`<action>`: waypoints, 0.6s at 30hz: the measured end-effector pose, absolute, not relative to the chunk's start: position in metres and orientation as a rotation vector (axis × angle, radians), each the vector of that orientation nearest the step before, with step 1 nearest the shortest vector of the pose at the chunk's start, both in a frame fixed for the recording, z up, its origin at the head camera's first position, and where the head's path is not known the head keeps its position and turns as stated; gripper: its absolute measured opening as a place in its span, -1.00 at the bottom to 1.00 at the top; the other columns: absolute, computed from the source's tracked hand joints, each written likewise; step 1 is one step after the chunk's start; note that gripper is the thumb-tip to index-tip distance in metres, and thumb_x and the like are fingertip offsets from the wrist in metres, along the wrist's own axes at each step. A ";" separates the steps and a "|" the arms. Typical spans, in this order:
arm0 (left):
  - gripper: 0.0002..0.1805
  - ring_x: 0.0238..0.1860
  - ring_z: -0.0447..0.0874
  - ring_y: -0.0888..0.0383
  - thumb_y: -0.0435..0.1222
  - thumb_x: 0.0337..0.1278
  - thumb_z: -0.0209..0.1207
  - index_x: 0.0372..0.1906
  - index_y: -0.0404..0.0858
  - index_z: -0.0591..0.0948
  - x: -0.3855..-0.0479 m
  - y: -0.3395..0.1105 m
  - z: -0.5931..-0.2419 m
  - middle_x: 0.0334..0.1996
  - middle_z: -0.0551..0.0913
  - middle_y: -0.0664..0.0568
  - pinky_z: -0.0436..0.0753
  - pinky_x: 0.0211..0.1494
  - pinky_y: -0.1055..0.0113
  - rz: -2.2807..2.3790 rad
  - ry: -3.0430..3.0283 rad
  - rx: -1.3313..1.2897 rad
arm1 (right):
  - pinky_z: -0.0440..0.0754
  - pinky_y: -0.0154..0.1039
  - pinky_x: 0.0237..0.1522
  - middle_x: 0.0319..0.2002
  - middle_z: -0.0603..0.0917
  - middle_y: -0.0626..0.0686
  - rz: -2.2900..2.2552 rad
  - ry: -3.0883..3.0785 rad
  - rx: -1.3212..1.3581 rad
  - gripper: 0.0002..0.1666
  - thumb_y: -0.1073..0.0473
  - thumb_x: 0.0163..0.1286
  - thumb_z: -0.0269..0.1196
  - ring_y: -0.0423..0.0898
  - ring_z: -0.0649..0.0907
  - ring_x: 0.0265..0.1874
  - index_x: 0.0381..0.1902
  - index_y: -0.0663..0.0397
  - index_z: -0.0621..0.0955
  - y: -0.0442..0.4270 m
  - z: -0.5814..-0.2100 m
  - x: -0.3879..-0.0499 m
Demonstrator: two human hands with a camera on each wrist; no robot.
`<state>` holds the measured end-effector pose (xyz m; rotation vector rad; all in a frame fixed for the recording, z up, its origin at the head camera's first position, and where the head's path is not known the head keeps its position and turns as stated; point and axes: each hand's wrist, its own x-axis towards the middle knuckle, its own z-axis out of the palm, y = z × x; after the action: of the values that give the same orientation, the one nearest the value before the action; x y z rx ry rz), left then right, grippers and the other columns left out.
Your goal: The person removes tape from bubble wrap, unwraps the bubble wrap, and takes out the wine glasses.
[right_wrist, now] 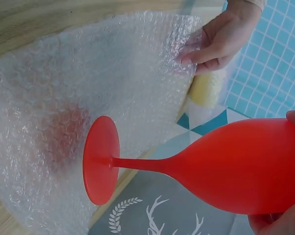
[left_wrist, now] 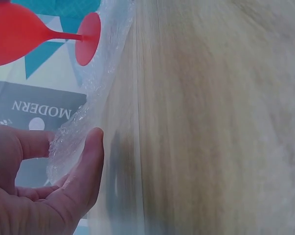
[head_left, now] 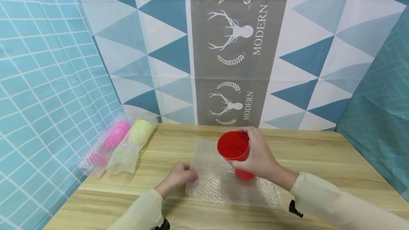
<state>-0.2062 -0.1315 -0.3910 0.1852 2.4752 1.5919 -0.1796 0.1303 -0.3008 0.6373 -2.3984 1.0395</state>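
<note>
A red stemmed goblet (head_left: 232, 145) is gripped round its bowl by the right hand (head_left: 260, 155). In the right wrist view the goblet (right_wrist: 240, 166) has its round foot close over a bubble wrap sheet (right_wrist: 113, 73); whether they touch I cannot tell. That sheet (head_left: 214, 180) lies flat on the wooden table. At its left edge the left hand (head_left: 180, 177) pinches the film between thumb and fingers, and the left wrist view shows this hand (left_wrist: 44, 191) at the wrap's edge (left_wrist: 88, 112).
Two bubble-wrapped items, one pink (head_left: 116, 136) and one yellow (head_left: 138, 132), lie side by side at the table's back left. A blue gridded cloth (head_left: 48, 81) borders the left side; a patterned curtain (head_left: 169, 45) hangs behind the wooden table (head_left: 303, 148).
</note>
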 end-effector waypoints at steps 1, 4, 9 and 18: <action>-0.81 -0.50 0.64 0.22 -0.43 0.04 0.16 -0.28 -0.51 0.60 -0.206 -0.132 -0.391 -0.48 0.70 -0.13 0.72 -0.33 0.31 1.592 2.473 0.184 | 0.75 -0.12 -0.21 0.06 0.52 0.05 1.036 -2.394 0.647 0.01 0.23 -0.32 0.60 0.00 0.54 0.03 0.16 0.16 0.37 0.130 -0.301 -0.179; -0.81 -0.51 0.64 0.23 -0.44 0.04 0.14 -0.28 -0.53 0.59 -0.206 -0.132 -0.390 -0.48 0.70 -0.13 0.72 -0.32 0.31 1.603 2.461 0.188 | 0.75 -0.13 -0.21 0.06 0.52 0.06 1.039 -2.380 0.670 0.02 0.25 -0.33 0.60 0.00 0.54 0.03 0.15 0.17 0.37 0.131 -0.301 -0.177; -0.82 -0.51 0.64 0.23 -0.44 0.05 0.14 -0.30 -0.53 0.60 -0.206 -0.132 -0.389 -0.49 0.70 -0.13 0.73 -0.32 0.32 1.612 2.457 0.192 | 0.76 -0.12 -0.20 0.06 0.52 0.07 1.039 -2.358 0.699 0.02 0.27 -0.34 0.60 0.01 0.55 0.03 0.15 0.18 0.38 0.134 -0.303 -0.173; -0.82 -0.50 0.66 0.22 -0.42 0.08 0.13 -0.29 -0.52 0.59 -0.202 -0.130 -0.390 -0.46 0.71 -0.14 0.73 -0.32 0.30 1.598 2.463 0.174 | 0.76 -0.12 -0.24 0.09 0.51 0.03 1.021 -2.323 0.753 0.08 0.28 -0.41 0.63 -0.01 0.54 0.05 0.16 0.12 0.38 0.143 -0.311 -0.163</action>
<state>-0.2025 -0.1300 -0.3896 0.1735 2.4630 1.5983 -0.1633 0.1426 -0.3107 0.7530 -2.3234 1.0208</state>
